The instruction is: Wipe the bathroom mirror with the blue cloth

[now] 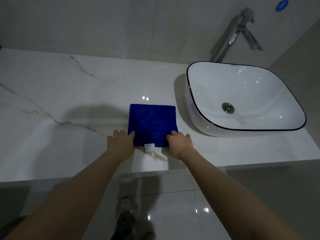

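Head view: a white marble counter (69,94) with thin grey and gold veins runs across the room, backed by a wall (103,23) of large pale tiles. Below its front edge is a glossy tiled floor (173,205), on which a shoe (126,207) shows. On the right of the counter stands a white basin (242,87) with a thin dark rim and a metal drain (227,107). A chrome tap (232,35) rises behind it. A round blue sticker (281,5) is on the wall at the upper right.

The cloth (152,123) is deep blue, folded into a neat flat square, with a small white label (149,147) sticking out from its near edge. It lies on the counter just left of the basin, not touching it, near the front edge.

The left hand (121,144) rests flat at the cloth's near left corner, fingers straight and spread on the marble, the thumb against the cloth's edge. The right hand (179,144) has bent fingers and grips the near right corner.
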Demonstrator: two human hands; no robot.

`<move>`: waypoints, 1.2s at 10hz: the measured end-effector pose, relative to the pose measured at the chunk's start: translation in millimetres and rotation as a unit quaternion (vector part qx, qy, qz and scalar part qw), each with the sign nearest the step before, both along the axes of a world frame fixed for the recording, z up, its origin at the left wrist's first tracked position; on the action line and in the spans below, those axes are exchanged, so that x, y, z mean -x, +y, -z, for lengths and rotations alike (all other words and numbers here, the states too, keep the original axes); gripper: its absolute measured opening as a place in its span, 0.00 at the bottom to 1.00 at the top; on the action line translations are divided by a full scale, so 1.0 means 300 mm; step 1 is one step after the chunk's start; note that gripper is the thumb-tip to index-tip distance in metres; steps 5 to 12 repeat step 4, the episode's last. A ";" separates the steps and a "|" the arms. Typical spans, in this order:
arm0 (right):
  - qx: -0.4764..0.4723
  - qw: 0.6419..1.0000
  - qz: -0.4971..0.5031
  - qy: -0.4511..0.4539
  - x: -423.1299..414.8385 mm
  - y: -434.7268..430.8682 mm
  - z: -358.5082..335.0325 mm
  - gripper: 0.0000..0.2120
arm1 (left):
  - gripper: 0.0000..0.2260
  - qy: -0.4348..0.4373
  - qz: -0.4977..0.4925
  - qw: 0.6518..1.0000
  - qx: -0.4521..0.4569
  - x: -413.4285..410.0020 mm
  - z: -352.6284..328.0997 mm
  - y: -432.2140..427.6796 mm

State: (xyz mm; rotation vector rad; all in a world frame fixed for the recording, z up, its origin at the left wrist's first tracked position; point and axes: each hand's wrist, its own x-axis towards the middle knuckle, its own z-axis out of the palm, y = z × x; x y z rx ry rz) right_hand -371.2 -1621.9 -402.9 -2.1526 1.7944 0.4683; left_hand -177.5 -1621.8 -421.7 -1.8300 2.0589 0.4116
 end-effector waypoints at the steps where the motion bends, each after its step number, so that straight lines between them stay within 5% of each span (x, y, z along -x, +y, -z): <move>1: -0.008 1.000 0.007 -0.007 0.015 0.029 -0.040 0.16 | 0.16 0.006 -0.005 1.000 0.013 0.009 -0.046 0.028; 4: 0.087 0.991 0.047 -0.091 0.062 0.156 -0.230 0.21 | 0.18 0.109 -0.012 0.981 0.163 0.028 -0.280 0.125; 12: 0.087 0.991 0.047 -0.091 0.062 0.156 -0.230 0.21 | 0.18 0.109 -0.012 0.981 0.163 0.028 -0.280 0.125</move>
